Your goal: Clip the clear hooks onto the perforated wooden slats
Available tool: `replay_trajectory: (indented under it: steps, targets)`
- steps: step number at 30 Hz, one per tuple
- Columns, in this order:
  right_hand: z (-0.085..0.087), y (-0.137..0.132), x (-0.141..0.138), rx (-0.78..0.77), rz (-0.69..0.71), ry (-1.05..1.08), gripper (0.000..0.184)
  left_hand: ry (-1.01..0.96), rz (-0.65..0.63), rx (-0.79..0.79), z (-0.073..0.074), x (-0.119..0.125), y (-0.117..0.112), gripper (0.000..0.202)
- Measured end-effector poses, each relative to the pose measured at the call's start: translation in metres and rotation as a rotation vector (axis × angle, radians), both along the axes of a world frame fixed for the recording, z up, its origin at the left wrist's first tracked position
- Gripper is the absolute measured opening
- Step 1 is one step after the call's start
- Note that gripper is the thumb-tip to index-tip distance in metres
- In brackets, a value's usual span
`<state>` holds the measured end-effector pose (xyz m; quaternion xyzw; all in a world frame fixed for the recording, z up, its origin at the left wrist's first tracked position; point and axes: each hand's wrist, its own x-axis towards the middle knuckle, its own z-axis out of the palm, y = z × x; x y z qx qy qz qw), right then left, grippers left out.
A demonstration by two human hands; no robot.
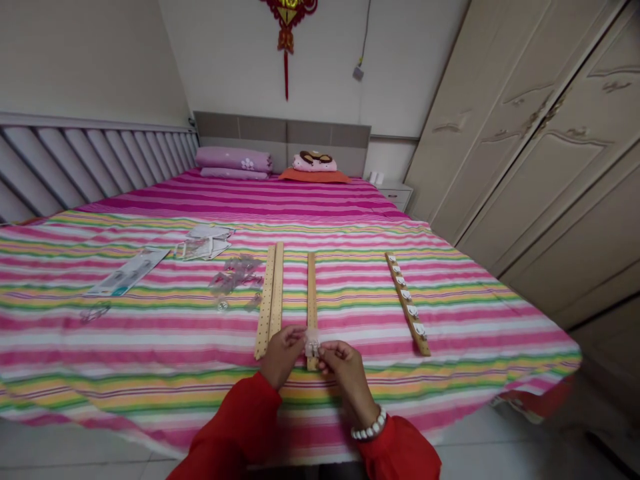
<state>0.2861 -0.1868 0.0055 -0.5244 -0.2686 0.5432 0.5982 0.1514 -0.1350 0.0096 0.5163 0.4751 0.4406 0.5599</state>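
Head view: left hand and right hand pinch a small clear packet, fingertips narrow, over the near end of the middle wooden strip. Far-right strip already carries six white pieces; none visible on the middle one or the perforated pair. More packets lie piled.

Left hand, right hand pinching small clear packet over wooden strip.
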Motion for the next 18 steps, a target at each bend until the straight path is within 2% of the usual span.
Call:
replay_trajectory:
  steps: [6,13,18]
  targets:
    - [-0.008,0.002,0.000,-0.010,-0.020,-0.043,0.027,0.073,0.021,0.045,-0.011,0.006,0.001,0.028]
    - [-0.011,0.004,-0.001,-0.020,-0.024,-0.036,0.025,0.214,0.060,0.126,-0.005,0.009,-0.002,0.020]
    - [-0.013,0.004,-0.001,-0.025,-0.024,-0.030,0.026,0.228,0.072,0.149,-0.006,0.009,-0.003,0.018]
